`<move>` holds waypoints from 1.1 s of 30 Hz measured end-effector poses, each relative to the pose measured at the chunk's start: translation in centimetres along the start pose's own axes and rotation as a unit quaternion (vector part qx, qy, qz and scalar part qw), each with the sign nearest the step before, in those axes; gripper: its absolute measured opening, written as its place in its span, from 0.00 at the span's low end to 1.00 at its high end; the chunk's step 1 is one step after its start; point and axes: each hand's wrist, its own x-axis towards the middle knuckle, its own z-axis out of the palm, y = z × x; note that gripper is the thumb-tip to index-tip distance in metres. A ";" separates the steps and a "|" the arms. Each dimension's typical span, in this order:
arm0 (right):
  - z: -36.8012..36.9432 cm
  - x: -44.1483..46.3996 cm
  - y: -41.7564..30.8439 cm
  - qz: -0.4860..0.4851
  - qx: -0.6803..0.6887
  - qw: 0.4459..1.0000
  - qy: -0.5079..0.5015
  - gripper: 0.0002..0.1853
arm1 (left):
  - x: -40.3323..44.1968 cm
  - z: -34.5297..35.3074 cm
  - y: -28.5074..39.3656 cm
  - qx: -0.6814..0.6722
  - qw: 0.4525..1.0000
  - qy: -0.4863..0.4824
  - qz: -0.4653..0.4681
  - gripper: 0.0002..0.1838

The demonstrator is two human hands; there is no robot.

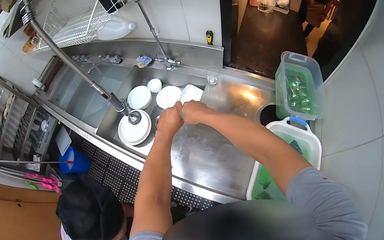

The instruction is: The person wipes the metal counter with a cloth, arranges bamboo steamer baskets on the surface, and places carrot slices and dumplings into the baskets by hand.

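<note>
Head view, at the dish end of the sink (180,75): both arms stretch forward from the bottom of the frame. Left hand (169,119) and right hand (195,112) meet, touching or nearly so, fingers curled in. A sliver of something blue-green shows between them; cannot tell what it is, nor how tightly either hand closes on it.

Nearest crockery: square dish (190,92), just beyond the right hand, and round plate (168,97), just beyond the left. Both in the sink. Farther left, bowl (139,98) and small bowl (154,85). Stack of plates (132,131) to the left of the left hand, sprayer (134,117) hanging over it on its coiled hose (68,56).

Behind: tap (167,62), blue cloth (143,61) on the ledge. Second basin (88,94) at far left, water in it. Glass (212,74) upright at the back of the metal counter (210,155).

Right side: clear tub (315,80) with green contents, white tub (316,150) in front of it, blue on its handle, partly hidden by the right forearm. Lower left: another person (89,211) in a black cap, head bent; blue bucket (75,161) on the floor beyond.
</note>
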 end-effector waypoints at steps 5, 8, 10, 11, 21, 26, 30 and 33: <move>0.5 1.7 0.0 -0.043 -0.027 0.996 0.075 0.15 | 0.9 -0.8 -1.5 -0.039 0.999 -0.017 -0.030 0.20; 1.7 3.0 0.0 -0.043 0.014 0.995 0.086 0.15 | 1.5 -0.8 -2.8 -0.060 0.995 -0.051 -0.054 0.21; 2.6 3.7 0.5 -0.029 0.068 0.994 0.085 0.16 | 1.5 -0.1 -5.0 -0.169 0.982 -0.063 -0.064 0.22; 3.0 3.9 1.0 -0.054 0.257 0.965 0.001 0.18 | 1.6 0.2 -5.8 -0.274 0.956 -0.075 -0.069 0.24; 3.3 3.9 1.5 0.062 0.632 0.748 -0.194 0.14 | -0.7 -0.2 -5.6 -0.365 0.918 -0.083 -0.130 0.44; 2.0 4.2 1.7 0.073 0.585 0.758 -0.279 0.12 | -4.6 -5.2 -0.7 0.143 0.980 0.033 0.135 0.45; 2.1 4.1 -1.0 0.027 0.506 0.794 -0.335 0.11 | -3.9 -1.4 -3.9 -0.030 0.996 0.034 0.083 0.35; 3.2 4.0 -3.3 0.012 0.375 0.894 -0.243 0.13 | -3.2 -0.9 -5.6 0.077 0.995 0.040 0.048 0.19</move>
